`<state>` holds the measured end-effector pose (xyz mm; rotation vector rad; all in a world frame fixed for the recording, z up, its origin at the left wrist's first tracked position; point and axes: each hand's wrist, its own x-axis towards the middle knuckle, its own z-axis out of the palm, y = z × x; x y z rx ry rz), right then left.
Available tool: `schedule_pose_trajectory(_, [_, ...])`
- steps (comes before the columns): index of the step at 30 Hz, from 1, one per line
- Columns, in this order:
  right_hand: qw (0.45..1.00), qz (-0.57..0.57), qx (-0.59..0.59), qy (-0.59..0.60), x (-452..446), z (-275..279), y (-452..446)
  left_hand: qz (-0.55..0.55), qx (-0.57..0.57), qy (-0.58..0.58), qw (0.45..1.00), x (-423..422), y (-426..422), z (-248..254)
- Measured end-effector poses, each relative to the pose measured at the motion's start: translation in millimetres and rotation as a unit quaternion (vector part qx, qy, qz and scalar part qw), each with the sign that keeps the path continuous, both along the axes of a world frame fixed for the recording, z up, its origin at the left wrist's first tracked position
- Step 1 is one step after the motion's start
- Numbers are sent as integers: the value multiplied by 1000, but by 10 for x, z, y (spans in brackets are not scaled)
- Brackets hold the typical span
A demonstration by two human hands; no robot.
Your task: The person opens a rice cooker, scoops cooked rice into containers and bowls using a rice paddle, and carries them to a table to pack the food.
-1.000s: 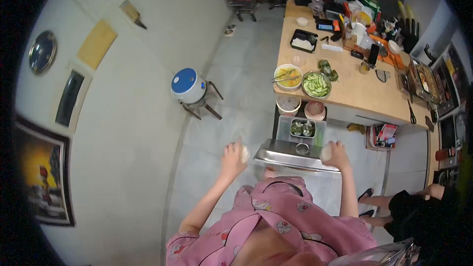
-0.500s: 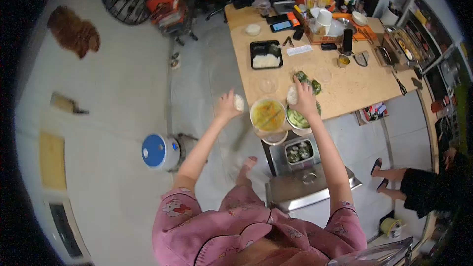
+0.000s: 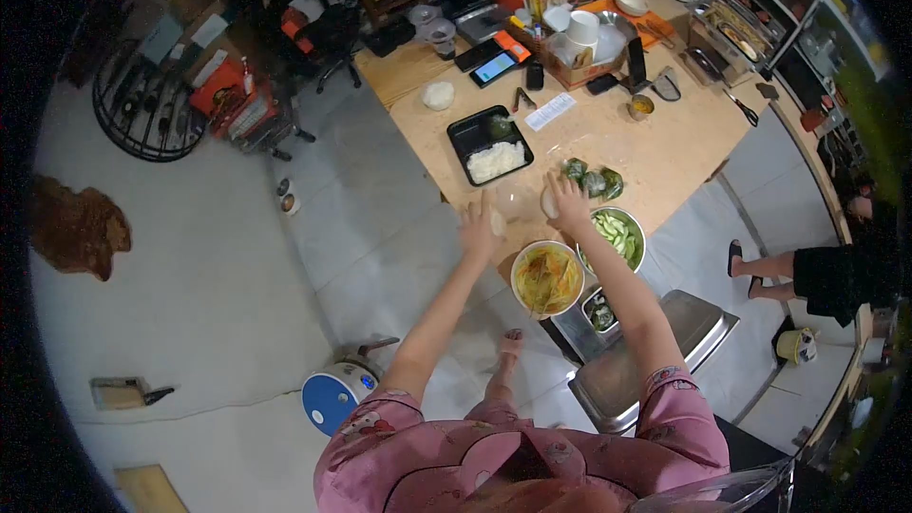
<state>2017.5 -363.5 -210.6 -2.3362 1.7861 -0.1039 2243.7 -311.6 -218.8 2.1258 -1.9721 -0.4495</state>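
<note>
My left hand (image 3: 478,228) is at the table's near edge, its fingers curled round a white lump (image 3: 498,222) that looks like rice. Another white lump (image 3: 549,202) is in my right hand (image 3: 570,206), held on its inner side. Between the two hands lies a clear round dish (image 3: 516,200). Beyond it stands a black tray (image 3: 464,139) with white rice (image 3: 495,161). Green wrapped bundles (image 3: 594,180) sit just past my right hand. Nearer me are a bowl of orange and yellow food (image 3: 547,279) and a bowl of green slices (image 3: 616,233).
On the wooden table (image 3: 674,147) are a white round item (image 3: 438,95), a lit phone (image 3: 494,68) and a crowded box (image 3: 581,52). Below the near edge is a metal lid (image 3: 655,356). A rice cooker (image 3: 332,399) stands lower left. A person (image 3: 822,271) stands at the right.
Both hands have moved forward from over the floor and bowls to the clear dish, still with the white lumps. The view has turned and come closer to the table.
</note>
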Motion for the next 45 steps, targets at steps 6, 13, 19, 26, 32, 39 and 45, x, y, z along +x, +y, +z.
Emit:
schedule_pose_trajectory(6, [978,7,-120,-171,-160,678,799,-53,-158,85,982,35,87,16])
schedule_pose_trajectory(13, [942,-189,-73,-266,-1237,1607,3519,-2,-223,170,960,-396,1500,687])
schedule_pose_trajectory(19, [706,-117,94,-692,-1782,2957,5635,-87,-192,292,933,-1839,3243,1237])
schedule_pose_trajectory(26, [262,143,303,-905,-1989,4615,6955,-334,-96,362,865,-3721,4850,1726])
schedule_pose_trajectory(32, [287,166,265,-906,-2974,4284,7315,-415,-98,305,852,-4552,5160,1815])
schedule_pose_trajectory(39, [321,140,219,-910,-4559,3967,7201,-288,-39,342,894,-5662,4679,1307])
schedule_pose_trajectory(45, [357,4,-1,-934,-6511,3633,7342,-311,-13,441,842,-7606,3881,1458])
